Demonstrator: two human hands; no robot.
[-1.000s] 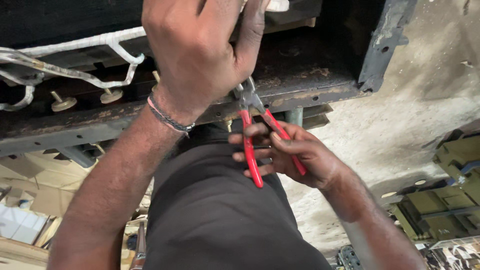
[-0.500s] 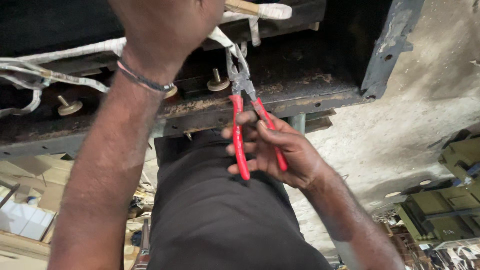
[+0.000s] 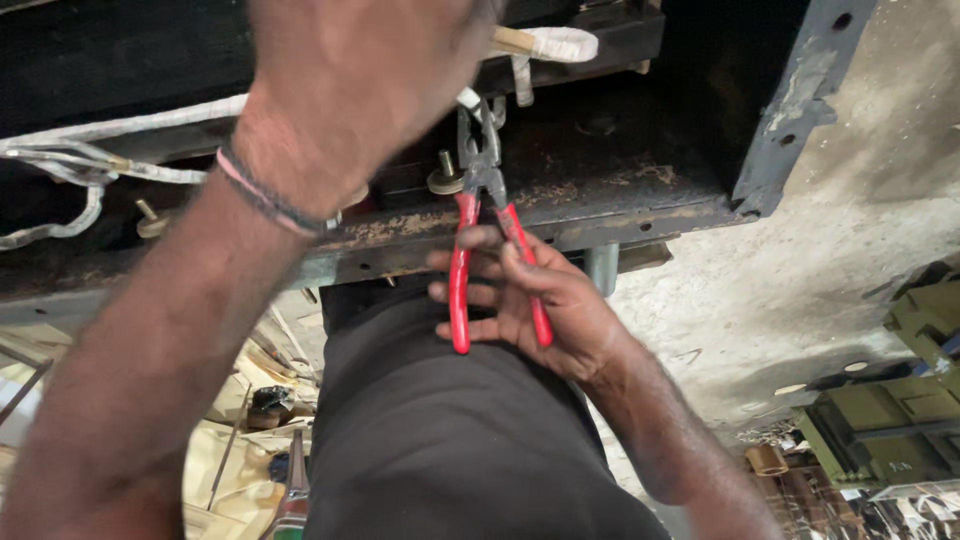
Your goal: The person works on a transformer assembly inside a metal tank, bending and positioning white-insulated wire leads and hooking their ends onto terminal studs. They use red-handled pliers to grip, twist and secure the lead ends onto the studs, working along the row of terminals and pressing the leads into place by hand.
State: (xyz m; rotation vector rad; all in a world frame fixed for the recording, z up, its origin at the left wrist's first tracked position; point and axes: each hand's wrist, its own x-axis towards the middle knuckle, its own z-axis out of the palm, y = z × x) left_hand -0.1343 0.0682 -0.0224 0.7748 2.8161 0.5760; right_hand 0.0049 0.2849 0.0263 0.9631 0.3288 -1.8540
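At far left, white cloth-wrapped wiring runs along a rusty, dark metal frame, with brass-coloured studs and washers standing on its lip. Left hand: raised close to the camera, blurred, wrist carrying a pink and dark bracelet; it reaches up toward the wrapped bundle, but whether its grip is clenched on anything cannot be told, the fingers being cut off by the top edge. Centre: red-handled pliers, nose up among the wiring just beside a stud, handles down. Right hand: grip clenched round both red handles, fingers across the left one. Judged handling: pliers stiff, steel, moderately light; the plastic sleeves are the proper hold and should not slip; the wrapped wire is soft, pliable and easily nicked, best taken by its taped covering. Below: a dark shirt. Right: pale concrete floor and green metal parts.
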